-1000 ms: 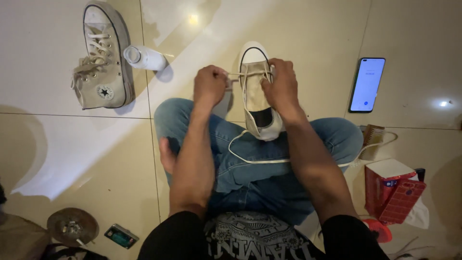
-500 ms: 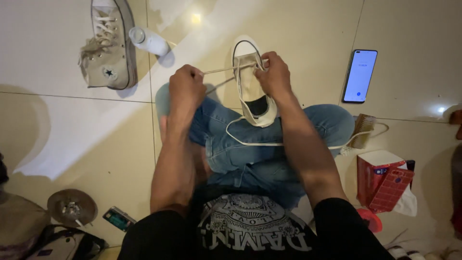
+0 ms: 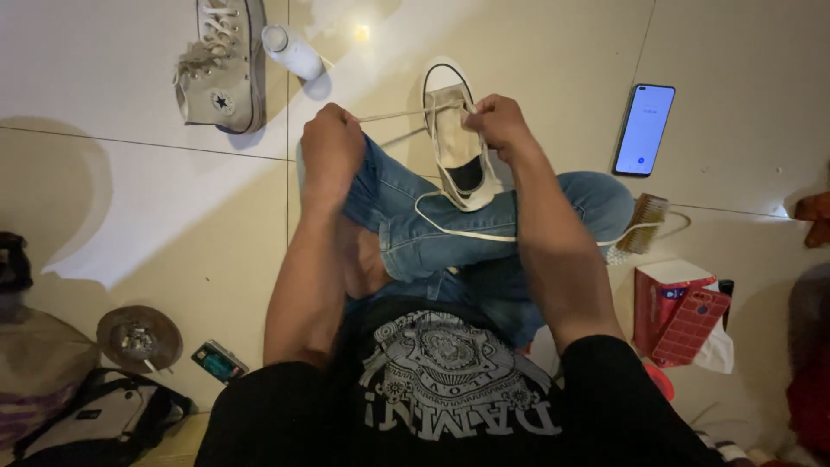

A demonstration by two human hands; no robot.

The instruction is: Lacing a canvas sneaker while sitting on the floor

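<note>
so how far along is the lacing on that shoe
Barely begun: the lace crosses only the toe-end eyelets of the shoe on the lap. The left hand pulls one end taut and the right hand grips the eyelets. The upper eyelets look unlaced. The other shoe looks fully laced.

sneaker (image 3: 456, 138): matt cream canvas cloth, smooth rubber toe cap | lace (image 3: 399, 113): flat woven cloth | floor (image 3: 130, 207): glossy smooth tiles | jeans (image 3: 432, 238): rough blue denim | phone (image 3: 644, 130): glossy glass screen
</note>
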